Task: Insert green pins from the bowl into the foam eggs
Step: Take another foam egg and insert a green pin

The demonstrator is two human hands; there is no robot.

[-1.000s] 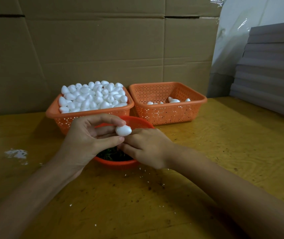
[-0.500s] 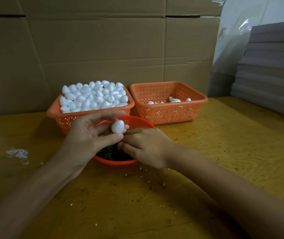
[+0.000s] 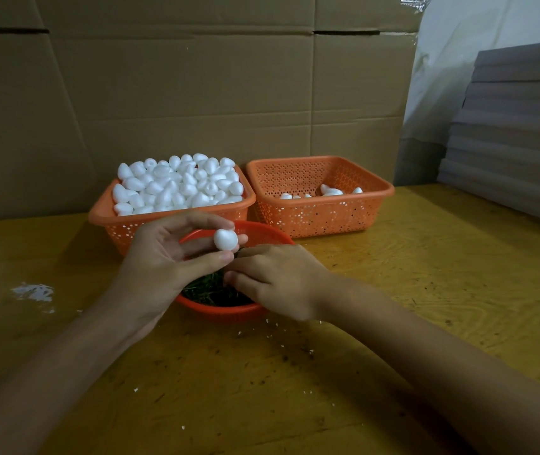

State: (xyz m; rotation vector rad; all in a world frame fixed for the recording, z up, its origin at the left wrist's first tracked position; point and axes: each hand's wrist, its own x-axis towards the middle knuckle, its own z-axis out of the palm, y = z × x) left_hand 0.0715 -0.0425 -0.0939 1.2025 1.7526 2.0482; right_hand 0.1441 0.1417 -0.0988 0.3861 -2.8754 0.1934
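Egg poised over the bowl
Your left hand pinches it by its sides; foam looks light and dents easily, so squeeze softly. Your right hand curls among the pins; whether it grips one is hidden.

txt: none legible | labels: none | nos./signs: none

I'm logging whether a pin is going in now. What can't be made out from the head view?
- Head view: whether the right hand pinches a pin; its curled fingertips are hidden beside the left hand.
- Underside of the foam egg, covered by that hand.
- Single green pins in the bowl: too small, a dark mass.
- Egg count in the right basket: front wall hides them.
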